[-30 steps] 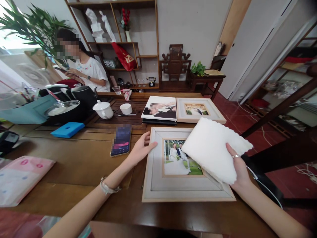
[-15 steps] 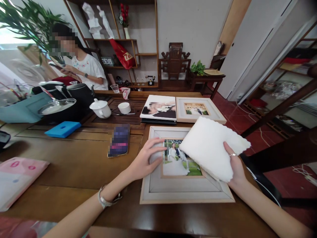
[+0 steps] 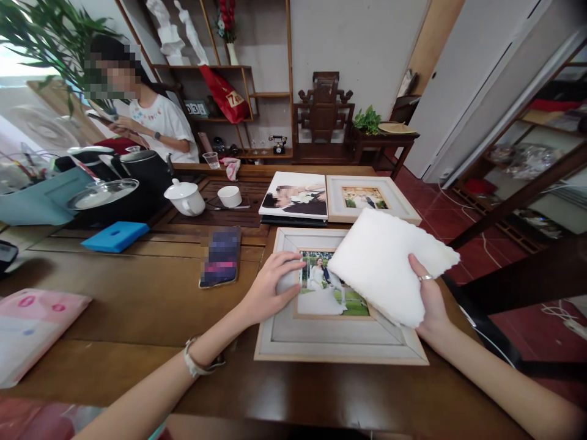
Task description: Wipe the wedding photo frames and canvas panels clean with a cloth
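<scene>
A white-framed wedding photo (image 3: 321,336) lies flat on the wooden table (image 3: 137,305) in front of me. My left hand (image 3: 270,287) rests on the frame's left side, fingers spread and curled over the mat beside the picture, holding nothing. My right hand (image 3: 428,299) grips a folded white cloth (image 3: 389,263) by its lower right edge, holding it tilted just above the frame's right half. The cloth hides the upper right part of the picture.
A phone (image 3: 221,256) lies left of the frame. Behind are a photo album (image 3: 296,197), a second framed photo (image 3: 367,198), a white teapot (image 3: 186,198), a cup (image 3: 229,195) and a blue pad (image 3: 115,236). A person (image 3: 151,122) sits at the far left. A pink packet (image 3: 32,330) lies near me.
My left hand has slid from the frame's left edge rightward onto its mat, next to the picture. The cloth in my right hand has stayed over the frame's right side.
</scene>
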The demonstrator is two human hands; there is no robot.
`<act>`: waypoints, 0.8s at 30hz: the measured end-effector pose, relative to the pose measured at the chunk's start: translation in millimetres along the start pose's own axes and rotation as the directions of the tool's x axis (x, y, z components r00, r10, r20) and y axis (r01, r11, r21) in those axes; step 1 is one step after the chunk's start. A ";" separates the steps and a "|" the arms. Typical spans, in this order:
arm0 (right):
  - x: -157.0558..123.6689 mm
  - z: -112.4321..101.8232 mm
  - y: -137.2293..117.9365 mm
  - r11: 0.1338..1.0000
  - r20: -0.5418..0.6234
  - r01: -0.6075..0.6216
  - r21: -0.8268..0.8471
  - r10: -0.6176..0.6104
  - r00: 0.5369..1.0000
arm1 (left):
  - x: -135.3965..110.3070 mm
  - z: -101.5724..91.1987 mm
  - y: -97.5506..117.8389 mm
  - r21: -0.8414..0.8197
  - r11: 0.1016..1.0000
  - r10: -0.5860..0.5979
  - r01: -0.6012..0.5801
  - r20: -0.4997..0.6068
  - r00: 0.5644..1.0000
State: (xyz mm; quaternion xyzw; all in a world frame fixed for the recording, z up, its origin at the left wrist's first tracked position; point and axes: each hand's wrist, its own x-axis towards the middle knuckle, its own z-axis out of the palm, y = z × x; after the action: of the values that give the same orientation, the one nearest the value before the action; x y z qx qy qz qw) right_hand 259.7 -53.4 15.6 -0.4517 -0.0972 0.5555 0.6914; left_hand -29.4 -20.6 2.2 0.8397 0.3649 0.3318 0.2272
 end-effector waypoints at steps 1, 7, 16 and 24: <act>-0.1 1.7 0.3 1.000 0.003 -0.004 0.002 0.004 1.000 | -0.2 0.2 -1.8 0.012 1.000 0.003 -0.003 0.003 1.000; -6.1 2.3 -8.3 0.998 -0.021 -0.013 -0.058 0.012 1.000 | -0.9 0.3 -8.7 -0.015 1.000 -0.015 0.015 0.000 1.000; 20.8 -3.4 -59.1 0.305 0.212 0.839 -0.451 -0.876 0.432 | -1.8 -0.5 -8.3 -0.043 0.999 -0.011 0.010 -0.024 1.000; 26.3 13.4 -32.3 -0.217 0.781 0.780 -0.587 -0.404 0.476 | 0.1 -7.7 -11.7 0.003 1.000 -0.016 0.016 0.074 0.997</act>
State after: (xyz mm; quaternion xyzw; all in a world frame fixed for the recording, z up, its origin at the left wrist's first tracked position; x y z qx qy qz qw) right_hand 282.8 -23.2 37.2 -0.5614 -0.7240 0.0097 0.4006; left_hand -40.3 -12.0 0.2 0.8488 0.3634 0.2983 0.2420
